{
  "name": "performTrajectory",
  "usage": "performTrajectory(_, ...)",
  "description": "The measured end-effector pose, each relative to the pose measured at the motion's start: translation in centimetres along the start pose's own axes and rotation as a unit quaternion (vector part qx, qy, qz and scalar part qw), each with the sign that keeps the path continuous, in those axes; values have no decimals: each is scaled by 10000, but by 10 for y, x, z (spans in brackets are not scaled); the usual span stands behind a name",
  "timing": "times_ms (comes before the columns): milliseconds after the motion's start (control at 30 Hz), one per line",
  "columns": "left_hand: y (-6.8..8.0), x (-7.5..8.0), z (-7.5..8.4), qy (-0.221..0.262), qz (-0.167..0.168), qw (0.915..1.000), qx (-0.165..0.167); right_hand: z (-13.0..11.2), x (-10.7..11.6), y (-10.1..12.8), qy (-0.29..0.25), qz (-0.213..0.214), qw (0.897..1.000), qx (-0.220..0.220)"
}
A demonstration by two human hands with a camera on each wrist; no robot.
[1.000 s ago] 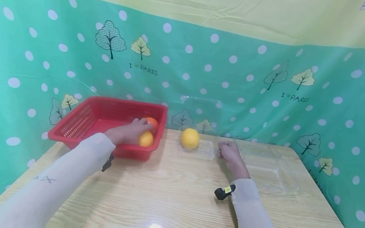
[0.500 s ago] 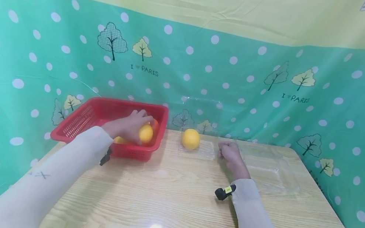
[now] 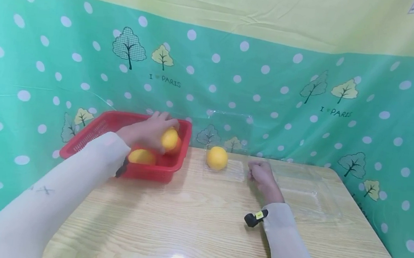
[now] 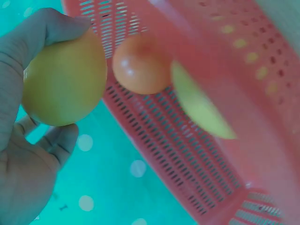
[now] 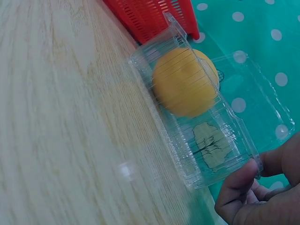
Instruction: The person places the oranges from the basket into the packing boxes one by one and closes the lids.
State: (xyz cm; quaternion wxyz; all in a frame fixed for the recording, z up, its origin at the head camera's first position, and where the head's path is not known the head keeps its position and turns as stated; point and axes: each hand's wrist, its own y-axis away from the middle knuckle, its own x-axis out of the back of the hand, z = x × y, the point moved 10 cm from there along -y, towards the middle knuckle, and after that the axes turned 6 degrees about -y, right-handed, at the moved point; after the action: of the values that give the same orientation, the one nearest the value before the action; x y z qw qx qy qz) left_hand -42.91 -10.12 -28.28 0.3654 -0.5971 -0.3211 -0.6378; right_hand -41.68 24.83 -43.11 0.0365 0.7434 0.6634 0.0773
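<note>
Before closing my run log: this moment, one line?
left hand: holding yellow fruit at red basket; right hand: pinching clear container; container: second yellow fruit; basket: orange fruit, third yellow fruit

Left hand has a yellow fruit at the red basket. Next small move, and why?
Likely carry the held fruit right, toward the free end of the clear container: the left hand grips the fruit, the container stands open with one yellow fruit at its other end, and the right hand pinches its rim.
</note>
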Motion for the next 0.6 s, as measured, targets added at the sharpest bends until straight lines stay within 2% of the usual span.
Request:
performTrajectory(267,-10,17,17,33,322,9993,-209,-1,0,0,-14,-16,10000,-44)
performTrajectory(367,-16,17,29,137,425,9982,-397,-1,0,1,-5,-4,10000,-11)
performTrajectory(600,-31,8,60,102,305,9966,-753,-1,-1,1,126,-30,9999,58)
